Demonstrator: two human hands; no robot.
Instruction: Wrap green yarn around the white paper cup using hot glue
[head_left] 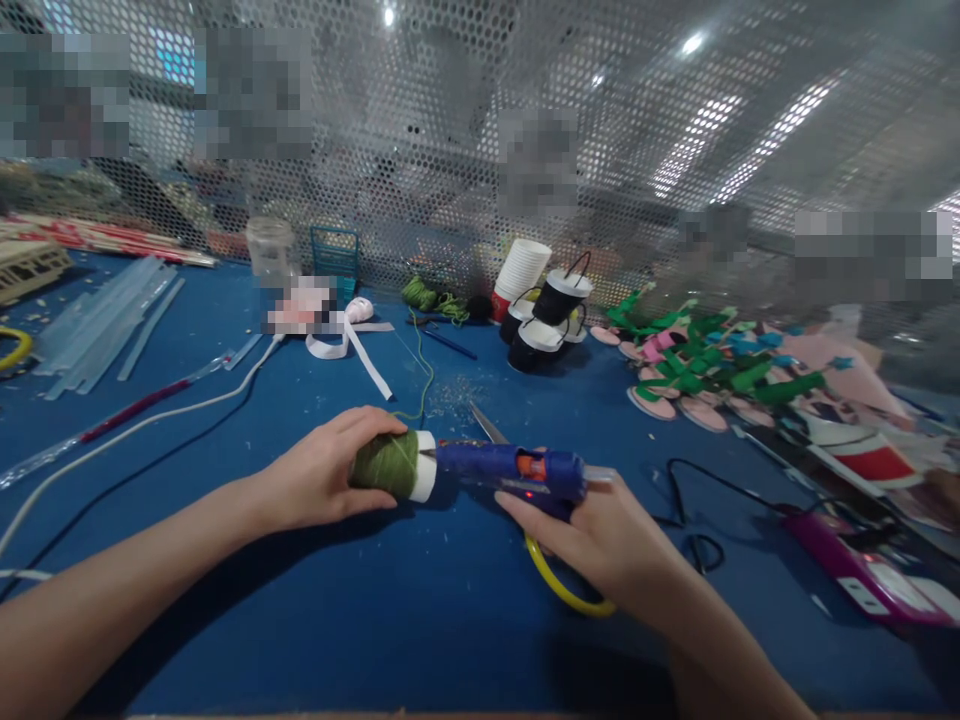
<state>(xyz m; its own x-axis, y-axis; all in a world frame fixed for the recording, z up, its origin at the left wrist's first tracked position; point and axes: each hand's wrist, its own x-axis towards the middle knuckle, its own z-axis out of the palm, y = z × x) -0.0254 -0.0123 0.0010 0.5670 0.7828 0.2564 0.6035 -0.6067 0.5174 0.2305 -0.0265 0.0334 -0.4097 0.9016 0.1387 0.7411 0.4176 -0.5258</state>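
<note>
My left hand (330, 470) is wrapped round a white paper cup (425, 467) that lies on its side, wound with green yarn (386, 465). A strand of the yarn runs from it back to a green ball (420, 293). In my right hand (600, 530) is a blue glue gun (495, 465) with a clear glue stick in its rear. Its nozzle points left and meets the cup near the bare white rim; whether it touches is hard to tell. Scissors with yellow handles (562, 585) lie partly hidden under the gun and my right hand.
Clear glue sticks (112, 315) and a white cable (165, 408) lie left. White ribbon (360, 345), stacked white cups (523, 268) and black-wrapped cups (536, 343) stand farther back. Right are green and pink craft pieces (705, 365) and a purple power strip (847, 565). A perforated metal screen (450, 130) borders the table.
</note>
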